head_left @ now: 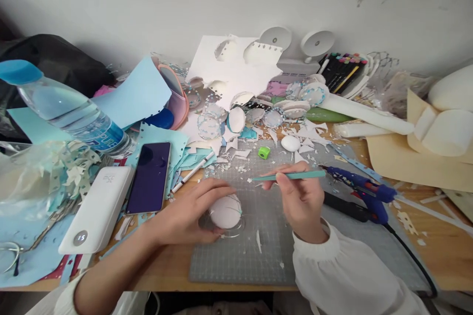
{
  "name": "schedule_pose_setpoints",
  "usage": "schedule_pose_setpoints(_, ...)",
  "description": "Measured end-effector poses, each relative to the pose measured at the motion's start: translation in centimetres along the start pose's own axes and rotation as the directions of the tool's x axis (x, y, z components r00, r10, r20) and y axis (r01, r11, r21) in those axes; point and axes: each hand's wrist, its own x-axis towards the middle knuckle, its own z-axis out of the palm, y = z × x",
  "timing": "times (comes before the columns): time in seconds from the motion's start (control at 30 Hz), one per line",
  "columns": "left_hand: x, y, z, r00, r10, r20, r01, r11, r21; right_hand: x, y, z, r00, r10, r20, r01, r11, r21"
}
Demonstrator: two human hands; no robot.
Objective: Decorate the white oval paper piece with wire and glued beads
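My left hand curls its fingers and thumb around a white round piece with thin wire loops at its edge, low over the grey cutting mat. In my right hand is a pair of teal tweezers, pinched between thumb and fingers. The tips point left, close to white paper scraps on the mat. Whether the tips grip a tiny bit cannot be made out. Just beyond lie a small green block and a smooth white oval piece.
At right, a blue glue gun trails a black cable. Several similar round pieces and punched white paper crowd the back. On the left lie a phone, a power bank and a tilted water bottle.
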Motion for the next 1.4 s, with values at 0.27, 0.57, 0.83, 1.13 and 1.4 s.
schedule_pose_setpoints(0.27, -0.6, -0.8, 0.8, 0.924, 0.245, -0.294, -0.217, 0.968, 0.127, -0.7, -1.4, 0.6, 0.995, -0.099, 0.025, 0.098, 0.994, 0.036)
schedule_pose_setpoints(0.57, -0.4, -0.8, 0.8, 0.898, 0.298, -0.323, -0.271, 0.954, 0.126, -0.9, -2.4, 0.9, 0.96, -0.232, 0.156, 0.235, 0.972, -0.005)
schedule_pose_setpoints(0.83, -0.4, -0.7, 0.9, 0.892, 0.3, -0.339, -0.264, 0.953, 0.147, -1.2, -2.2, 0.9, 0.942, -0.284, 0.179, 0.3, 0.951, -0.069)
schedule_pose_setpoints(1.13, -0.5, -0.7, 1.1, 0.888, 0.321, -0.329, -0.252, 0.939, 0.235, -1.2, -1.8, 0.5, 0.906, -0.335, 0.258, 0.373, 0.92, -0.118)
schedule_pose_setpoints(1.4, -0.5, -0.7, 1.1, 0.89, 0.303, -0.342, -0.228, 0.943, 0.242, -1.2, -2.0, 0.6, 0.889, -0.374, 0.266, 0.422, 0.894, -0.152)
